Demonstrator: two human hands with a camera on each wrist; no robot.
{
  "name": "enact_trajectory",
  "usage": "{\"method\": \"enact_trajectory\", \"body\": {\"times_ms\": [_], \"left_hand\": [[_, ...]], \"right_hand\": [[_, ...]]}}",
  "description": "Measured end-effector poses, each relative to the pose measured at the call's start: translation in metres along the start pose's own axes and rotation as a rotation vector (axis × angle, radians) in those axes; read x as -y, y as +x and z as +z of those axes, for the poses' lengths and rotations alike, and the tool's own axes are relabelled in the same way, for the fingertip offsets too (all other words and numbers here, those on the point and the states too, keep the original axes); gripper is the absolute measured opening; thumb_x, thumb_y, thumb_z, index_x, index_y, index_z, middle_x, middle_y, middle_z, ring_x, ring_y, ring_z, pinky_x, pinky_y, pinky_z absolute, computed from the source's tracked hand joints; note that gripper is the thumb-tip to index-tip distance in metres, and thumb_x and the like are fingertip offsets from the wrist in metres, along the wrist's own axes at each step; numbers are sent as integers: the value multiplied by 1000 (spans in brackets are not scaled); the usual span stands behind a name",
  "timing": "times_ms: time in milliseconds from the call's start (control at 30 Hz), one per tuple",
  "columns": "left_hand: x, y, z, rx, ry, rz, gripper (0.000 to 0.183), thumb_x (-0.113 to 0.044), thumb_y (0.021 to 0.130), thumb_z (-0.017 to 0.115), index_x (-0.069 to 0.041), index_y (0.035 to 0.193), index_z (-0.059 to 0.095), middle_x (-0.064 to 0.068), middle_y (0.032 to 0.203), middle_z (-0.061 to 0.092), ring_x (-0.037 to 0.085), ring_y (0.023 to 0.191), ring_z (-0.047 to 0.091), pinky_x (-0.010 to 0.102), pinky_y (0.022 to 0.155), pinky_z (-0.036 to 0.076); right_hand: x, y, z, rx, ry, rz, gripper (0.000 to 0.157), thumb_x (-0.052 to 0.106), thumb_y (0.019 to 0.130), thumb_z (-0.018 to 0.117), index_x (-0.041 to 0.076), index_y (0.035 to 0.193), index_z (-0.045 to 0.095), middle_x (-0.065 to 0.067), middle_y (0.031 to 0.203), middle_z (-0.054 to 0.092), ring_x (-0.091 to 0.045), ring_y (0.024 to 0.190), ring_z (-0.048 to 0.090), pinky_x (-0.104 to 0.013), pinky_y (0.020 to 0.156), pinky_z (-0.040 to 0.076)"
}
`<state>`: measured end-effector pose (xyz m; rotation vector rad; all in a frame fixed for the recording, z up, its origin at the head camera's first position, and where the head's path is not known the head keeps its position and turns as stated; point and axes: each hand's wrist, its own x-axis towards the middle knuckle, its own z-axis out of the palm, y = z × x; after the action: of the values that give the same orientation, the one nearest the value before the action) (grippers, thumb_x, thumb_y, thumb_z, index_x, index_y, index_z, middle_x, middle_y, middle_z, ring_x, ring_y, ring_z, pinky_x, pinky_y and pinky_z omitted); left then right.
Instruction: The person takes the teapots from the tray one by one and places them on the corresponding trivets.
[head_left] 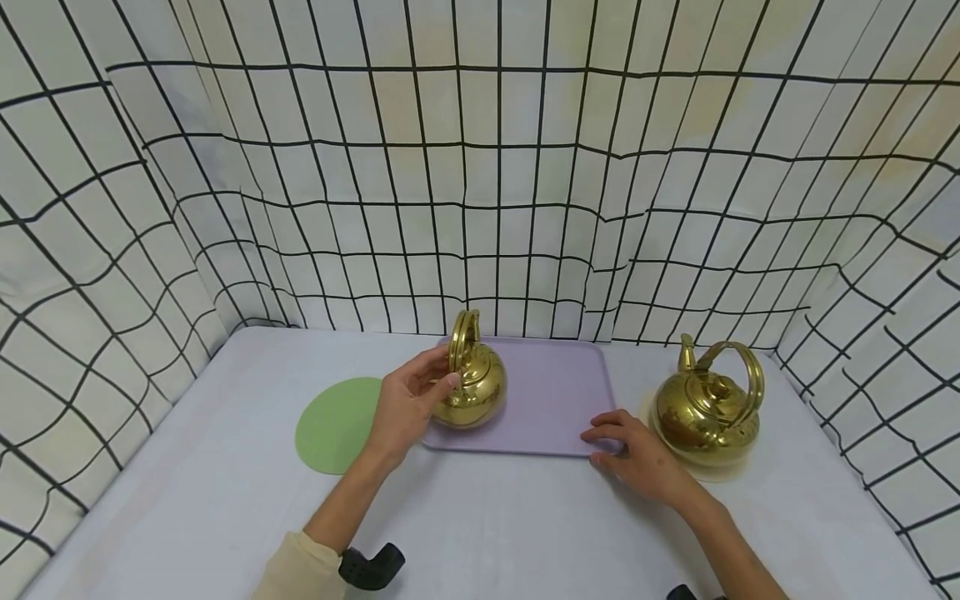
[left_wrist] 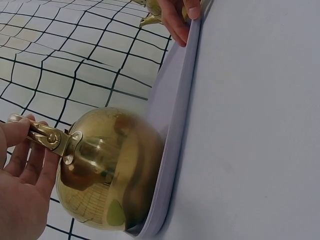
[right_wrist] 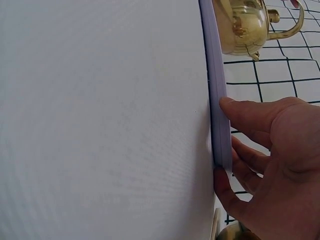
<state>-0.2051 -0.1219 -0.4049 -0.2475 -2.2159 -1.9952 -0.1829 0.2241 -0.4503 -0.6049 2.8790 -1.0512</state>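
A shiny brass kettle (head_left: 483, 392) stands at the left part of the lilac tray (head_left: 555, 383), its base inside the rim. My left hand (head_left: 408, 404) pinches the kettle's raised handle from the left, thumb on the near side; in the left wrist view the thumb and fingers close on the handle (left_wrist: 47, 137). At the tray's front right corner, my right hand (head_left: 637, 458) holds the rim, with fingertips over the inside and the thumb at the front edge. The right wrist view shows the thumb on that lilac rim (right_wrist: 217, 90).
A second brass kettle (head_left: 705, 417) stands on a round beige mat (head_left: 720, 477) right of the tray. To the left, a round green mat (head_left: 337, 429) lies on the white table (head_left: 480, 525). A white backdrop with a black grid (head_left: 480, 179) encloses the back and sides.
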Motion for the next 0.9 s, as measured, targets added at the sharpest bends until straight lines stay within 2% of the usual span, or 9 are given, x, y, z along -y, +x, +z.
{"method": "enact_trajectory", "body": {"times_ms": [433,733,900], "left_hand": [[0,2,-3,29,-22,-43,47,-7,97,71,-9,144,62,18,132,70,2,108,68,16,98,54],[2,3,-6,41,-35,-8,49,-8,97,71,-9,145,61,19,134,70,2,109,68,17,101,53],[0,3,-8,35,-55,16,50,-7,98,71,-9,146,60,21,134,69,2,108,68,18,99,55]], "right_hand": [[0,0,1,-10,1,-27,24,13,93,78,13,116,77,-13,133,65,-40,128,61,-58,107,50],[0,0,2,-6,-5,-23,25,10,93,77,13,118,76,-13,134,64,-40,130,60,-59,109,49],[1,0,-1,4,-6,-14,25,12,93,76,14,118,76,-12,135,64,-39,131,59,-58,109,49]]}}
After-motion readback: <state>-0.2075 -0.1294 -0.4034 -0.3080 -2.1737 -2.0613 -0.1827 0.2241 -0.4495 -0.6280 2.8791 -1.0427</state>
